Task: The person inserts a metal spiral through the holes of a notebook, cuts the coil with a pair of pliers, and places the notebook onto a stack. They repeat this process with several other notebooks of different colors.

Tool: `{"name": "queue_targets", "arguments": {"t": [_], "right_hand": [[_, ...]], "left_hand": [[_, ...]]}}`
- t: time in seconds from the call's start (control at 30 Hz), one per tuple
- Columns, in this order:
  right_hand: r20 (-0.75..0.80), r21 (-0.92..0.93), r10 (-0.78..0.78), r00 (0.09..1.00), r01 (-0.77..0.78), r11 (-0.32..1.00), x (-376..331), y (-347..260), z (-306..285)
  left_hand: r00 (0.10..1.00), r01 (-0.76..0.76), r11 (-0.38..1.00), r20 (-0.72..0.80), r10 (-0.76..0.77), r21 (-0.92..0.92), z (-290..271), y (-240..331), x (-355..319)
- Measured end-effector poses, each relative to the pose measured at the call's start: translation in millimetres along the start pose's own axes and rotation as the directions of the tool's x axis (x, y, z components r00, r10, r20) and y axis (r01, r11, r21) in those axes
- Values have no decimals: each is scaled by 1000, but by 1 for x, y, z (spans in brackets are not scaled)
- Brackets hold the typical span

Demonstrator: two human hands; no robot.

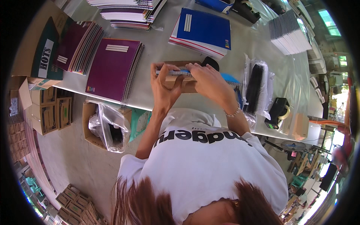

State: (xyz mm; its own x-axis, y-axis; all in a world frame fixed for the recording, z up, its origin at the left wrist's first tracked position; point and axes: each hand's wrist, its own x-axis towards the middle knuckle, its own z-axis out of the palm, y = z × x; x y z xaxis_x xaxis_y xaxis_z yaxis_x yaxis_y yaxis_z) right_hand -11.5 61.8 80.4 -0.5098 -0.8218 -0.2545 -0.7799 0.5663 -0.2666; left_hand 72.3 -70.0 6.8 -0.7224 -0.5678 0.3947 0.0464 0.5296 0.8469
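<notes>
My left hand (165, 84) grips the left end of a thin, blue-and-white edged notebook or stack of sheets (175, 72), seen almost edge-on. Fingers of my right hand (210, 80) close over its right end, hiding much of it. Beneath and behind it is a brown wooden or cardboard piece (189, 87) on the table. A black rounded object (210, 63) sits just beyond my right hand. Partly covered by my right forearm is something blue with a coil-like edge (230, 78).
Purple spiral notebooks (112, 69) lie at the left, next to a cardboard box (32, 45). Blue-covered sheets (204, 28) are piled ahead. To the right are black binding coils in plastic (257, 86), a tape dispenser (278, 112) and a coil-bound stack (288, 33). An open carton (89, 125) stands below the table.
</notes>
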Motion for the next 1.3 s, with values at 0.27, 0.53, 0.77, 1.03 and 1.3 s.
{"name": "queue_targets", "arguments": {"t": [0.27, 0.53, 0.77, 1.03, 1.3], "right_hand": [[91, -35, 8, 996, -5, 999, 16, -2, 0], [-82, 16, -54, 995, 56, 998, -8, -16, -5], [105, 52, -36, 994, 31, 998, -1, -13, -10], [168, 37, -39, 985, 33, 999, 27, -5, -5], [71, -42, -89, 993, 92, 995, 6, -16, -17]], "left_hand": [[1000, -19, 1000, 9, 19, -4, -2, -2, -11], [998, 70, 997, -2, -70, -41, -3, -4, -3], [999, 45, 997, 15, -44, -56, -4, -1, 0], [997, 72, 993, 17, -70, -93, -5, 2, -3], [998, -40, 997, -41, 37, -64, -6, -6, 8]]}}
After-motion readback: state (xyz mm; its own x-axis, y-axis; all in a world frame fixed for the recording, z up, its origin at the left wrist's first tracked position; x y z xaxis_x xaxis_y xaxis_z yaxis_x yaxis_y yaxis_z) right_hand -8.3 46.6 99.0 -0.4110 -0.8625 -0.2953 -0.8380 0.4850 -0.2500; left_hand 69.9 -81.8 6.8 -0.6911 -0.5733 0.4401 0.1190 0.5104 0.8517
